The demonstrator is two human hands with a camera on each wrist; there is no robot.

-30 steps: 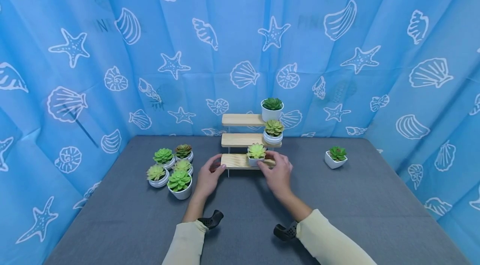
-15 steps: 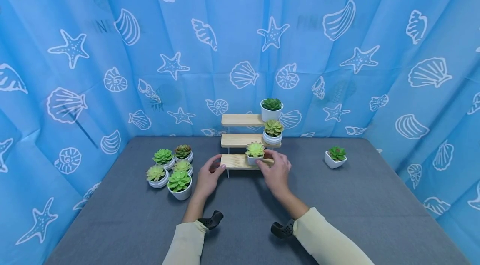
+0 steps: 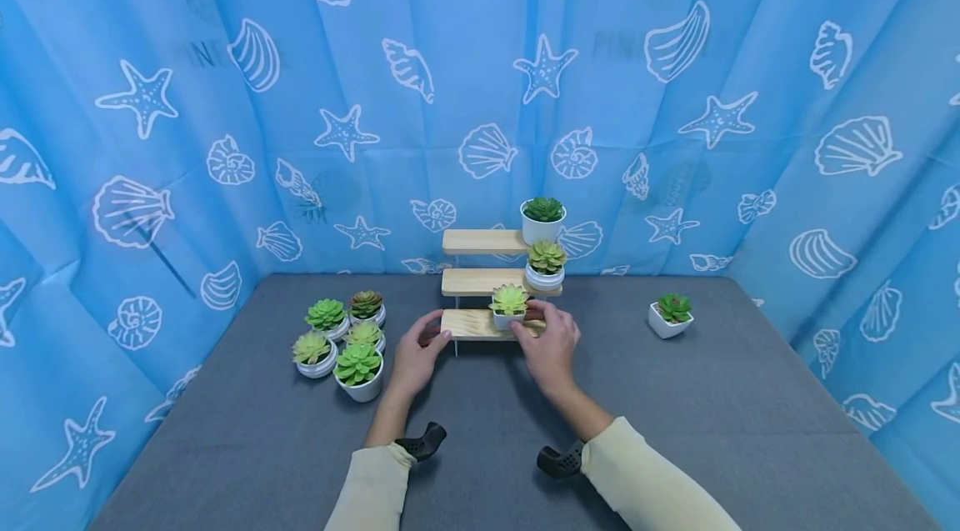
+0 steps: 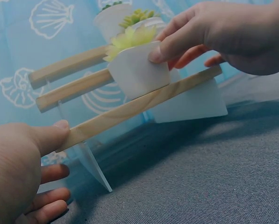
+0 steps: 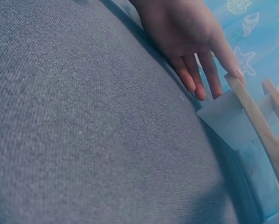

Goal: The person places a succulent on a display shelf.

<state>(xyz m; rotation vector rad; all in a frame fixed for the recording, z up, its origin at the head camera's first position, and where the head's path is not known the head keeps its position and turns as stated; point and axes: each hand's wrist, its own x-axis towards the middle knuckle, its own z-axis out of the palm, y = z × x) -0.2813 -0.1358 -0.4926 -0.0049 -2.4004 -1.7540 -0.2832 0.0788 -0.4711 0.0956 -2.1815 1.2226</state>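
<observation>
- Placement of the small potted succulent (image 4: 139,70) on the lowest shelf (image 3: 467,323) looks like the step in hand; the fine positioning seems unfinished.
- That pot stands upright right of the shelf's middle, its base appearing to meet the wood.
- Right hand (image 3: 551,349): thumb and fingers pinch the pot from its right, with little opening beyond the pot's own width.
- Left hand (image 3: 414,356): thumb and forefinger close around the shelf's left end, apparently steadying it; the other fingers hang loosely bent below, touching nothing.
- Above, one white pot (image 3: 542,229) sits at the right end of the top shelf (image 3: 482,242), another (image 3: 544,278) at the right end of the middle shelf (image 3: 480,282).
- If the lowest shelf is meant to match, the next move calls for a slide rightward, then a gentle release without tipping.
- Five potted plants (image 3: 360,362) on the left and one potted plant (image 3: 671,319) on the right remain on the grey surface (image 3: 480,473).
</observation>
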